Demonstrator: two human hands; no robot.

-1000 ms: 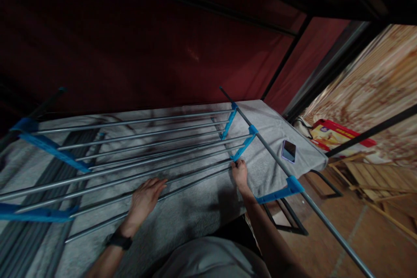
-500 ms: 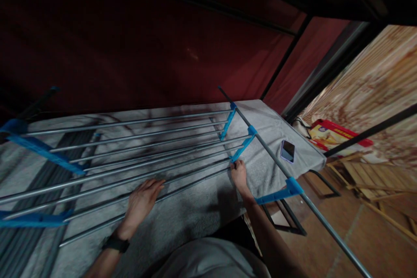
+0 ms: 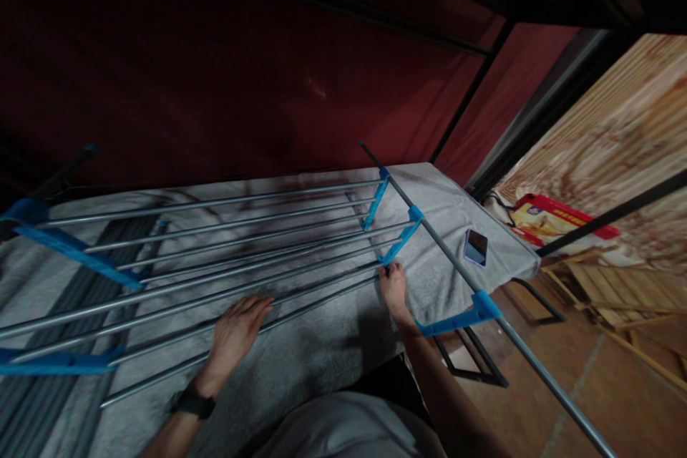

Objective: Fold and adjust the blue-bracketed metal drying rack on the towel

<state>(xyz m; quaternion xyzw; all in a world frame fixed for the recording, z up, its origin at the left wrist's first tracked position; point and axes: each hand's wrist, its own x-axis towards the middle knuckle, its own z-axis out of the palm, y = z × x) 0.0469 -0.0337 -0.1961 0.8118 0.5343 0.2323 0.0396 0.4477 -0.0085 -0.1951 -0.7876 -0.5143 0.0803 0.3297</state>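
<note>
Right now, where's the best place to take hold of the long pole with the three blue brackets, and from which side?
I'd grip the pole on its bare, round stretch between the middle bracket and the nearest bracket, coming from above and the right, the side where the phone lies. All three brackets branch off to the pole's left, so the right looks freer.

The person wears a light grey top (image 3: 348,426), its cloth softly creased and rounded across the front. The left forearm (image 3: 172,435) and the right forearm (image 3: 432,372) are bare. Around the left wrist sits 1 black band (image 3: 194,402), broad and smooth. Dark cloth (image 3: 394,383) shows beside the top, its details lost in shadow.
</note>
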